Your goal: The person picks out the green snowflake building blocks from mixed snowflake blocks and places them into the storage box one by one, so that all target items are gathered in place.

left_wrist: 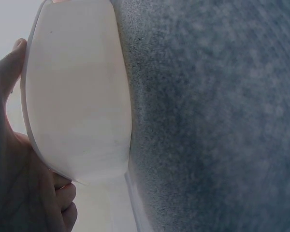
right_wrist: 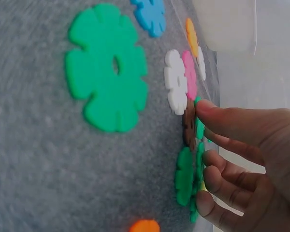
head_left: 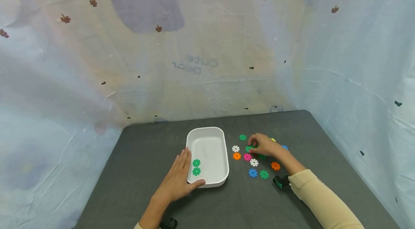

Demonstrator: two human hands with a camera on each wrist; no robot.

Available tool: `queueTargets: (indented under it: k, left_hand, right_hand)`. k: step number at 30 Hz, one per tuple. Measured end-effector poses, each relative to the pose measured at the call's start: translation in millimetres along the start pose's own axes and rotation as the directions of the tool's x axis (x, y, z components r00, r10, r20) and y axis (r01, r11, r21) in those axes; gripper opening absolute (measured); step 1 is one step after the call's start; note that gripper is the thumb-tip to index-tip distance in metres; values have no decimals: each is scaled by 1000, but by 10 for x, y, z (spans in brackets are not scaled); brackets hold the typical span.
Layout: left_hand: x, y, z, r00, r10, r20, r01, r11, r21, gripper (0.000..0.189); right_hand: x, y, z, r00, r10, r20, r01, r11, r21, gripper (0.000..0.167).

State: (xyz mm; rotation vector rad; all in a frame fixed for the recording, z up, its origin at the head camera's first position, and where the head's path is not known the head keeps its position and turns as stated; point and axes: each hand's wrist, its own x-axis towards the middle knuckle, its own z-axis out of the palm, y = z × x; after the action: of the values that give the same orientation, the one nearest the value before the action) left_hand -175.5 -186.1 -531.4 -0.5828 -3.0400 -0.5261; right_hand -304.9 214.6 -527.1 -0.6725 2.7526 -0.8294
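A white tray (head_left: 210,157) stands at the middle of the table, with two green flower-shaped discs (head_left: 196,167) inside near its left wall. My left hand (head_left: 177,176) rests on the tray's near left corner, fingers straight along the left side and thumb on the near rim. In the left wrist view the thumb lies at the rim of the tray (left_wrist: 77,92). To the right of the tray my right hand (head_left: 264,145) pinches a green disc (head_left: 248,149) among the scattered ones. The right wrist view has the thumb on this green disc (right_wrist: 199,121); the index fingertip is hidden.
Around the right hand lie white (head_left: 254,162), orange (head_left: 275,166), pink (head_left: 247,157), blue (head_left: 253,173) and more green discs (head_left: 264,174). A brown disc (right_wrist: 189,124) shows in the right wrist view. A dark grey cloth (head_left: 152,153) covers the table; printed sheets hang behind and beside it.
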Motion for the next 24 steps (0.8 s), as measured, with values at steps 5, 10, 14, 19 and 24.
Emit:
queueTargets:
  k: [5, 10, 14, 19, 24]
  left_hand:
    - [1, 9, -12, 1000, -3, -1, 3, 1000, 6, 126]
    - [2, 13, -16, 1000, -2, -4, 2, 1000, 8, 125]
    - [-3, 9, -13, 1000, 1, -3, -1, 1000, 15, 125]
    - [-10, 10, -9, 1000, 5, -9, -5, 1000, 17, 125]
    - [-5, 15, -5, 1000, 7, -16, -7, 1000, 10, 123]
  right_hand:
    - [-5, -32, 9, 1000, -16, -10, 16, 1000, -11, 19]
    - [15, -34, 26, 1000, -19, -20, 18, 1000, -11, 22]
    - [35, -29, 47, 999, -36, -33, 36, 999, -3, 25]
    - [33, -54, 65, 998, -58, -24, 59, 998, 28, 24]
    - [17, -119, 33, 998, -63, -22, 64, 996, 60, 11]
